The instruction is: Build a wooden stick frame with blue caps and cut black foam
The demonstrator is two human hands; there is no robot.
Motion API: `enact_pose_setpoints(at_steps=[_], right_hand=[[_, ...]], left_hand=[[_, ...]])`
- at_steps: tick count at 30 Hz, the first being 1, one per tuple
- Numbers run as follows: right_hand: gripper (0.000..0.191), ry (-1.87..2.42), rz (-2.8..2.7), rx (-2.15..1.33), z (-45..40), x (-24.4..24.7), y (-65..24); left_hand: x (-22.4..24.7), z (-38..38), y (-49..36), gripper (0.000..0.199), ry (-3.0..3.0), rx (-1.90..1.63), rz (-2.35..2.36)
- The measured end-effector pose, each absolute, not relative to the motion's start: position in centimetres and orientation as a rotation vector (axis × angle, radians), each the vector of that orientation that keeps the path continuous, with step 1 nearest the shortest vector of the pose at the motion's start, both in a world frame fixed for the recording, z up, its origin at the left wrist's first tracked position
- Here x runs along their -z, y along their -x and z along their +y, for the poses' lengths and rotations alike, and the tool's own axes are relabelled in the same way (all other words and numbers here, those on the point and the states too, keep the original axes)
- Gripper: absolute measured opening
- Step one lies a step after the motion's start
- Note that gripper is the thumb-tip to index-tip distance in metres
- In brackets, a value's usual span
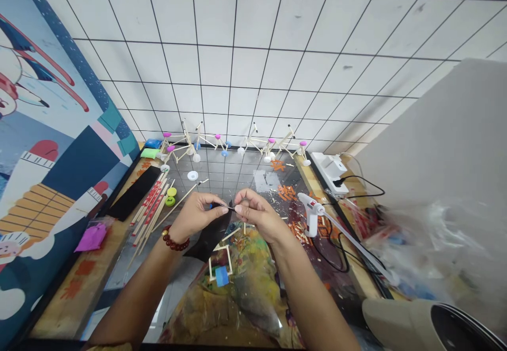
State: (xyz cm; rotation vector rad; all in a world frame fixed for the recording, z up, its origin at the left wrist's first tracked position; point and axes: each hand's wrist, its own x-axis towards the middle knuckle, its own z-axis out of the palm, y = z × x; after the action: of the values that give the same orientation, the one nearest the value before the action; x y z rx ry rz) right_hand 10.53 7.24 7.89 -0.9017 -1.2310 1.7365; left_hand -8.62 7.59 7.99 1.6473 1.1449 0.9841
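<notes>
Near the middle of the table, my left hand [202,215] pinches the upper end of a black sheet [210,239], which hangs down below its fingers. My right hand [256,212] meets it fingertip to fingertip, closed on a small dark piece at the sheet's top corner; its exact shape is too small to tell. Below the hands lies a square frame of thin sticks [230,260] with a blue patch [222,276] at its lower edge. Left of my left hand are long wooden sticks [152,219], some with red and white wrapping.
Stick structures [190,142] with coloured discs line the back edge. A white glue gun [312,215] with its cable is on the right, beside a power strip [330,171]. A black strip [134,192], purple packet [91,236] and small yellow tub [171,191] lie left.
</notes>
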Motion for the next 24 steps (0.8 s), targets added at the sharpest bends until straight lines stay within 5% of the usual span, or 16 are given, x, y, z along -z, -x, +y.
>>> enact_pose_setpoints(at_steps=[10, 16, 21, 24], right_hand=[[0.036, 0.888, -1.134, -1.867, 7.5, -8.0, -11.7], [0.057, 1.007, -1.374, -1.37, 7.3, -8.8, -12.0], [0.031, 1.134, -1.439, -1.26, 7.7, -8.0, -11.5], [0.031, 1.125, -1.409, -1.325, 8.1, -7.3, -11.6]], left_hand=[[-7.9, 7.7, 8.1, 0.023, -1.281, -1.072, 0.995], [-8.3, 7.9, 8.2, 0.03, -1.031, -1.028, 0.927], [-8.9, 7.4, 7.9, 0.031, -1.057, -0.931, 0.975], [-9.0, 7.2, 7.8, 0.029, -1.051, -0.912, 1.011]])
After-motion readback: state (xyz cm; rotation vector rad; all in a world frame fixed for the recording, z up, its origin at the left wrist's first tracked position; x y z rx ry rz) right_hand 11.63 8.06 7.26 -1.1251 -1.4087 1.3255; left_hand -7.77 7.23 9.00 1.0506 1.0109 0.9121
